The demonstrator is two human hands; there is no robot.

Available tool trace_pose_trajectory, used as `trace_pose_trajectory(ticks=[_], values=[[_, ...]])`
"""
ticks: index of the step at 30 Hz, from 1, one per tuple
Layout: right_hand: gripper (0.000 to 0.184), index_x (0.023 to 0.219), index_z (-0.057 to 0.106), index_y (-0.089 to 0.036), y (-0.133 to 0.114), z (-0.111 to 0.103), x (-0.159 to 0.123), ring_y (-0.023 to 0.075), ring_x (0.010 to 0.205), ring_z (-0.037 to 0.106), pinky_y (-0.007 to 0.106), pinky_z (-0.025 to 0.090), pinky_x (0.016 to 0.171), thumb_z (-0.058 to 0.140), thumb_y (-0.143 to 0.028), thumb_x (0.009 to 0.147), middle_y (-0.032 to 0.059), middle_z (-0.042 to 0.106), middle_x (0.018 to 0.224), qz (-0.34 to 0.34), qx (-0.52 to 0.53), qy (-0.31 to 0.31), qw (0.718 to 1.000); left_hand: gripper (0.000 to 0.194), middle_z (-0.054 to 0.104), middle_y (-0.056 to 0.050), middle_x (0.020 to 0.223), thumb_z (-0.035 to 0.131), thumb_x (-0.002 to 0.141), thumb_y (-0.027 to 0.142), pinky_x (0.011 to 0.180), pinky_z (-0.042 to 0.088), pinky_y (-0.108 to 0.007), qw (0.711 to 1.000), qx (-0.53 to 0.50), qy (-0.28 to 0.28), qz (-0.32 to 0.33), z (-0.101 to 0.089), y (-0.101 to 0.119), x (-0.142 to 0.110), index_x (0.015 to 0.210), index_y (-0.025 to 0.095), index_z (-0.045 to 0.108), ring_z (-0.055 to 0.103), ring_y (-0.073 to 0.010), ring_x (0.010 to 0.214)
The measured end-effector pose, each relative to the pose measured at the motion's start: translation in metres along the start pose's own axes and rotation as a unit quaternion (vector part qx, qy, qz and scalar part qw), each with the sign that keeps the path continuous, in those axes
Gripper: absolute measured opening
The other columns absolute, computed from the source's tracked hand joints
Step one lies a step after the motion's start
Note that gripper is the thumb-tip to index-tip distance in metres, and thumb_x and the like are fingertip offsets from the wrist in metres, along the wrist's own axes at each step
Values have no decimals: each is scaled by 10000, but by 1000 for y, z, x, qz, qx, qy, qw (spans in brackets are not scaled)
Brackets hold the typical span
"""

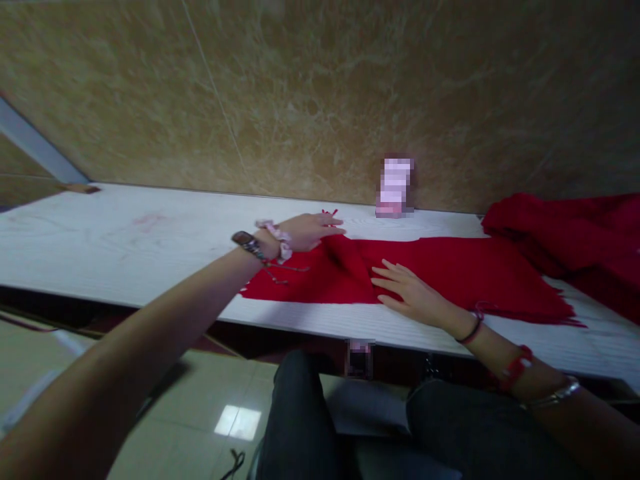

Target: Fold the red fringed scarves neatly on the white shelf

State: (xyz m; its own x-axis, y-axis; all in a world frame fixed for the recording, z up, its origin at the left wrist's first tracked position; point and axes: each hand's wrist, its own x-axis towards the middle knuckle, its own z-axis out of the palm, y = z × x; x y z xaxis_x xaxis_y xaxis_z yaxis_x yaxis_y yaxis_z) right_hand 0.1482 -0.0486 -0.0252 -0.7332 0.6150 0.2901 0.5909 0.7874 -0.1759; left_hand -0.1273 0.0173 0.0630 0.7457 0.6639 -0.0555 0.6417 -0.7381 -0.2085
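Observation:
A red scarf (460, 273) with fringed ends lies lengthwise along the white table, partly folded, with a raised crease near its middle. My left hand (315, 230) is over the far edge of its left part, fingers stretched out to the right; a few red strands show just beyond the fingers. On the scarf, right of the crease, my right hand (407, 290) rests with its fingers spread and nearly flat. Neither hand is closed around the fabric. The underside of the left hand is hidden.
More red fabric (565, 233) is heaped at the table's right end. A blurred-out pink and white item (395, 187) stands by the tiled wall (310, 100). The white tabletop (125, 233) extends left. My legs (300, 420) are below the table's front edge.

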Motion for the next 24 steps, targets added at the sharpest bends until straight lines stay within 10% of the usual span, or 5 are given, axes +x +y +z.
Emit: trace_pose_trajectory(ticks=[4, 10, 24], values=[[406, 1219, 526, -173, -1, 1, 1, 249, 1300, 272, 499, 269, 1039, 427, -348, 866, 94, 469, 1321, 9, 3, -5, 1000, 717, 387, 8, 1380, 470, 643, -40, 1015, 267, -431, 995, -15, -64, 70, 8, 28, 43, 1280, 286, 416, 241, -243, 1309], [442, 1244, 498, -152, -3, -1, 2, 233, 1294, 289, 483, 269, 1045, 458, -345, 848, 103, 478, 1310, 10, 16, -5, 1000, 374, 645, -20, 1051, 511, 662, 52, 949, 323, -371, 996, -2, -51, 72, -2, 28, 45, 966, 239, 624, 529, -215, 1059], [366, 1238, 492, -290, -5, -3, 0, 209, 1312, 247, 515, 253, 1034, 353, -270, 901, -1, 452, 1342, -11, 0, -33, 999, 247, 640, -35, 906, 425, 791, 25, 862, 369, -304, 965, 217, -121, -87, 4, -16, -109, 868, 152, 623, 574, -151, 860]])
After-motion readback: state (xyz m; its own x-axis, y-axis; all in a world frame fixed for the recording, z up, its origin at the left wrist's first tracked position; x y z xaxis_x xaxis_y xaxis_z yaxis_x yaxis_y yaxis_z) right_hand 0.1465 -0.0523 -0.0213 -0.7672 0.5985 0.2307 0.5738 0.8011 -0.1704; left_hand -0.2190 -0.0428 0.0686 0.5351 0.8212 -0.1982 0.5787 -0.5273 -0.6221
